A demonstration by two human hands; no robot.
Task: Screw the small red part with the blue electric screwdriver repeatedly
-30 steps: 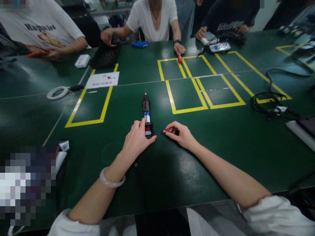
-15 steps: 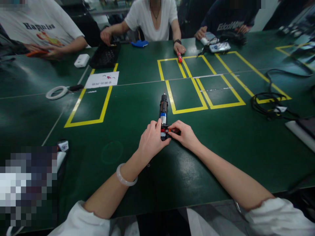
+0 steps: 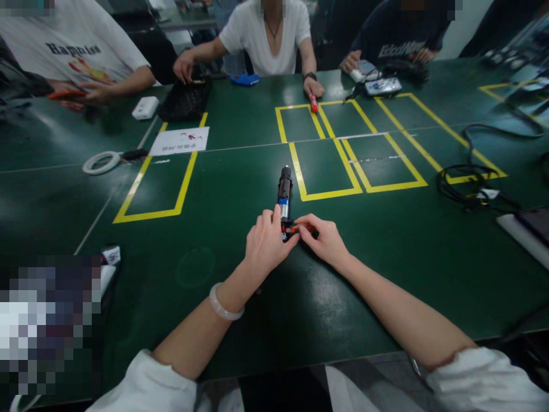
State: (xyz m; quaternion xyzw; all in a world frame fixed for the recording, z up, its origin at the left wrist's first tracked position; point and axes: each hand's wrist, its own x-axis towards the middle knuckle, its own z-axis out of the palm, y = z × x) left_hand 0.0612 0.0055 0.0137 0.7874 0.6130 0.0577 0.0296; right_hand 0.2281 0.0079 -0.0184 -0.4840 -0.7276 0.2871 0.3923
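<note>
A slim cylindrical electric screwdriver core (image 3: pixel 285 187) lies on the green table, pointing away from me. It has a black nose with a thin metal tip, a brown and black middle, a blue band and a silver motor section. My left hand (image 3: pixel 266 240) is closed around its near end, thumb and fingers on either side. From the right, my right hand (image 3: pixel 323 237) pinches a small red-orange part (image 3: pixel 293 229) against the side of that near end. Fingers cover most of this spot, so I cannot tell whether the part is attached.
Yellow tape frames (image 3: pixel 332 197) mark the table. Farther off lie a white paper (image 3: pixel 182 141), a tape roll (image 3: pixel 101 163), a black tray (image 3: pixel 186 102) and a white box (image 3: pixel 144 107). Coiled black cable (image 3: pixel 458 186) sits right. Across the table, a co-worker's hand (image 3: pixel 314 87) touches a red-handled tool (image 3: pixel 314 105).
Both hands stay at the near end of the screwdriver core. My left hand has shifted slightly right, covering more of that end. The view has tilted slightly.
</note>
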